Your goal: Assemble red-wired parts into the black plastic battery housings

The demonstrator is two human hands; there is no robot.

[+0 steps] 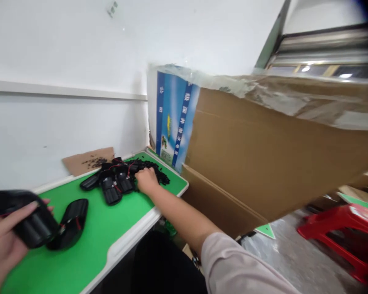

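My left hand point(12, 232) is wrapped round a black plastic part point(35, 224) with a thin red wire, at the lower left. Just right of it, another black part point(72, 222) with a red wire lies on the green tabletop point(110, 228). My right hand point(147, 179) reaches to the far end of the table, fingers closed and bent down beside a pile of small black pieces point(161, 175); what its fingertips hold, if anything, is hidden. Left of that hand lie several black parts point(111, 190) with red wires.
A brown cardboard sheet point(70, 163) with small black bits lies behind the table. A large taped cardboard panel point(248, 155) stands along the table's right end. On the floor at the right is a red stool point(340, 228). A white wall rises behind.
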